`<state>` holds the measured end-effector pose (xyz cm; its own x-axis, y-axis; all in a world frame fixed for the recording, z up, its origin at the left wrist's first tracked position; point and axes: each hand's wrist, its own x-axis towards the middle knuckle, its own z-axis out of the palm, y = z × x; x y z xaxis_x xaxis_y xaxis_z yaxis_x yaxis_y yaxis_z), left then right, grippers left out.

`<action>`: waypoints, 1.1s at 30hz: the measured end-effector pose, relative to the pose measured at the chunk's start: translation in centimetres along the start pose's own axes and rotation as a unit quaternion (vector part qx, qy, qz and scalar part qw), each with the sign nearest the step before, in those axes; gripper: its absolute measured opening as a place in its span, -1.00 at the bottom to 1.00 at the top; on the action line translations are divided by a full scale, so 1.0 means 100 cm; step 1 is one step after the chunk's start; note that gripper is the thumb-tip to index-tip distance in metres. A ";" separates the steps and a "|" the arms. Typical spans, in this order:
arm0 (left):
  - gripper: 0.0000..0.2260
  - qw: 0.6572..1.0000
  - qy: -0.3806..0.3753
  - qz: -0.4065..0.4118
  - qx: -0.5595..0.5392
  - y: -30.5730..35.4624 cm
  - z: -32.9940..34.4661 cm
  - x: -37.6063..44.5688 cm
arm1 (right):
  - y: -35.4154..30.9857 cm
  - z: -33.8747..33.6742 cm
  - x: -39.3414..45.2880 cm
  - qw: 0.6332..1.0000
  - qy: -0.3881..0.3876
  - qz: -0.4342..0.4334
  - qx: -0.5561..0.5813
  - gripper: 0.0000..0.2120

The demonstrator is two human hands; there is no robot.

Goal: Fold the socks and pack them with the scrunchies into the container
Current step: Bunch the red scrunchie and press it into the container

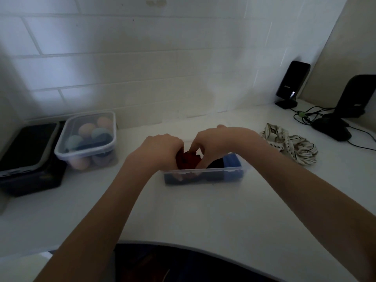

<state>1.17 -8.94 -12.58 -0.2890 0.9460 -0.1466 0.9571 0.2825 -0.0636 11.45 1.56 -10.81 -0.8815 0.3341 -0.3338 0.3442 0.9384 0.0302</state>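
A clear plastic container (203, 172) stands on the white table in front of me. Inside it lie a blue folded item (232, 160) at the right end and a dark one (215, 165) beside it. Both my hands are over the container's left half. My left hand (160, 148) and my right hand (219, 142) both grip a red fabric item (188, 159), which sits partly inside the container; whether it is a sock or a scrunchie I cannot tell. Two striped cream scrunchies (289, 145) lie on the table to the right of the container.
A lidded clear box (86, 139) of pastel balls stands at the left, next to a black box (28, 159) with a dark lid. Two black speakers (293, 82) (354, 96), a dark mouse (331, 129) and cables sit at the back right. A tiled wall is behind.
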 end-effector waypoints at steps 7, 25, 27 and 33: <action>-0.44 1.000 -0.013 -0.004 -0.006 0.001 -0.002 0.000 | -0.016 0.012 0.002 0.994 0.057 0.016 -0.089 -0.46; -0.49 0.972 0.006 0.031 -0.234 -0.029 -0.022 -0.023 | 0.045 -0.002 -0.044 0.953 0.121 -0.042 0.274 -0.59; -0.55 0.962 0.054 0.023 -0.268 -0.030 -0.022 -0.023 | 0.076 0.009 -0.052 0.921 0.240 -0.008 0.308 -0.74; -0.64 0.959 0.061 0.051 -0.272 -0.018 -0.019 -0.019 | 0.146 0.074 -0.052 0.878 0.313 0.330 0.147 -0.61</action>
<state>0.04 -10.94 -10.30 -0.2210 0.9753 -0.0056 0.8583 0.1972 0.4737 23.48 12.82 -15.60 -0.4322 0.8664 0.2502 0.8346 0.4894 -0.2530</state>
